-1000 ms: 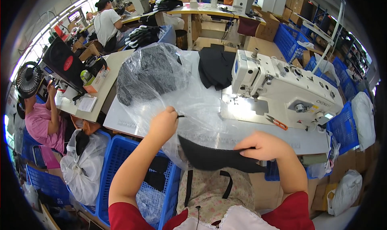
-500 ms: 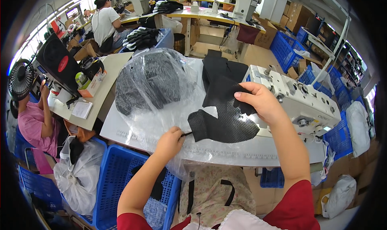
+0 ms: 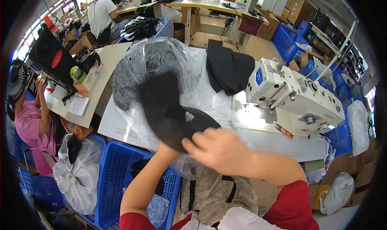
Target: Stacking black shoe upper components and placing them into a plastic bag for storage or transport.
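A black fabric piece (image 3: 159, 109) with a textured area and a small cut-out is raised over the near part of the white table (image 3: 121, 127). My left hand (image 3: 168, 151) grips its lower edge from behind, its fingers mostly covered by the cloth. At the right edge of the cloth, my right hand (image 3: 219, 151) is closed on it with curled fingers, blurred by motion. Behind the cloth lies a clear plastic bag (image 3: 189, 79) with dark pieces in it. Several black fabric pieces (image 3: 230, 71) are stacked right of the bag.
A white sewing machine (image 3: 298, 95) with its lamp lit stands on the right, orange-handled snips (image 3: 285, 131) near it. A blue crate (image 3: 105, 177) sits below the table's left edge. One person (image 3: 36, 125) sits at far left, another (image 3: 100, 16) farther back.
The fabric piece has swung left and turned, now in front of the plastic bag. My right hand has come left and down, close to my left hand. The sewing machine's needle area is uncovered.
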Demonstrator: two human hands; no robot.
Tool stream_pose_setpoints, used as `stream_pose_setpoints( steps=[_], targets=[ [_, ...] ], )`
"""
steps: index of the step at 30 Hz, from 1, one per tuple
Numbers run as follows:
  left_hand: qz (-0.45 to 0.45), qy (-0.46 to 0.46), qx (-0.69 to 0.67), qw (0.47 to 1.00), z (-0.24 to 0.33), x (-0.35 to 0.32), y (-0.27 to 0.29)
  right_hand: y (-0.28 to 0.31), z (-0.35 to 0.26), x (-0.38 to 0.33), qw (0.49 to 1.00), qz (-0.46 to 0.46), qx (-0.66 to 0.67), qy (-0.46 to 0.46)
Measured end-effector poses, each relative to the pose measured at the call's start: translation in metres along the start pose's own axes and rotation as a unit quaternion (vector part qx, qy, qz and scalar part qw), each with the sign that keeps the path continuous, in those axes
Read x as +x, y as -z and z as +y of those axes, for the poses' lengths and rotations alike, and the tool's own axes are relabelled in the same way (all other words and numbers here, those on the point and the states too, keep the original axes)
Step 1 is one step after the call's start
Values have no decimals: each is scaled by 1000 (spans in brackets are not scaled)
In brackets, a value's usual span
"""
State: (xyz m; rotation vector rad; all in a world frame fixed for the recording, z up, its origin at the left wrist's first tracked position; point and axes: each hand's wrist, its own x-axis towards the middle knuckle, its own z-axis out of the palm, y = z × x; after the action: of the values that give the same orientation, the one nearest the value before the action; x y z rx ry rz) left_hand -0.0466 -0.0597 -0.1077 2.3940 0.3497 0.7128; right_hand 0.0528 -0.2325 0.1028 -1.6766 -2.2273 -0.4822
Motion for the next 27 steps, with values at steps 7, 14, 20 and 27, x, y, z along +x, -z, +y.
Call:
stream_pose_setpoints(
  steps=[7,14,20,27],
  targets=[
    [7,-81,162,983,16,11,6,-84,-9,-36,985,-85,134,-74],
    [-13,8,43,999,48,14,34,-34,73,1,810,26,436,-391],
    [-22,10,31,999,47,15,30,54,205,69,846,80,152,-505],
    [-35,17,22,999,50,12,38,65,269,97,828,53,-247,-501]
  ],
)
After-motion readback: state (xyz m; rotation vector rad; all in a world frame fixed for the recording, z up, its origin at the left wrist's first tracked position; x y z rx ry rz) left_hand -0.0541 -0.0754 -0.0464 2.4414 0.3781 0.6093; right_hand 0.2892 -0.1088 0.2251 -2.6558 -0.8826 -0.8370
